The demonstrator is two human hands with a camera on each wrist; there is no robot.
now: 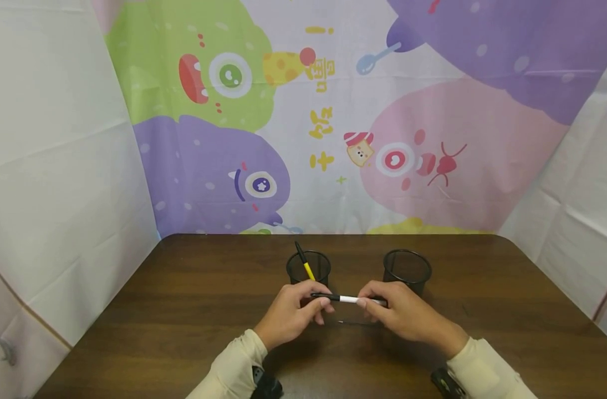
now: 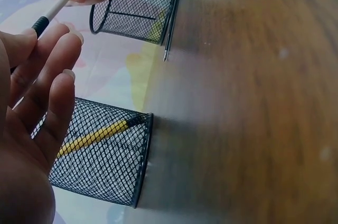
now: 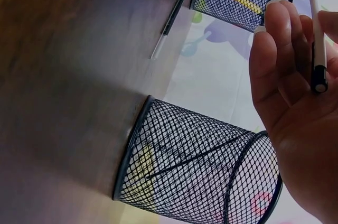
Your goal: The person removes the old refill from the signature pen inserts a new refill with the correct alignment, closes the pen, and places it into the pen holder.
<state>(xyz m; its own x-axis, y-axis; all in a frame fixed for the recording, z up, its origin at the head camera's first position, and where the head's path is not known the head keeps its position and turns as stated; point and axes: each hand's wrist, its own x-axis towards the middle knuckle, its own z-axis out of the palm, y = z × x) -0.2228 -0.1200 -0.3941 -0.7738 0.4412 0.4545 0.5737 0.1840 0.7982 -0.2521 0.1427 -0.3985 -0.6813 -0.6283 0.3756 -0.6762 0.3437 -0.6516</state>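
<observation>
Both hands hold one white-and-black pen [image 1: 348, 299] level above the table. My left hand [image 1: 289, 313] pinches its black section between thumb and index finger, the other fingers loosely spread. At the opposite end, my right hand [image 1: 408, 315] grips the white barrel with thumb and fingers, and the black end cap [image 3: 319, 80] shows by the palm in the right wrist view. Below the pen, a thin dark pen refill [image 1: 358, 323] with a pale tip lies on the table between the hands.
Behind the left hand stands a black mesh pen holder [image 1: 288, 271] with a yellow-and-black pen [image 1: 305, 261] leaning in it. A second mesh pen holder [image 1: 428, 277] stands behind the right hand. The brown table [image 1: 158, 321] meets a cartoon-printed cloth [image 1: 323, 210] at its far edge.
</observation>
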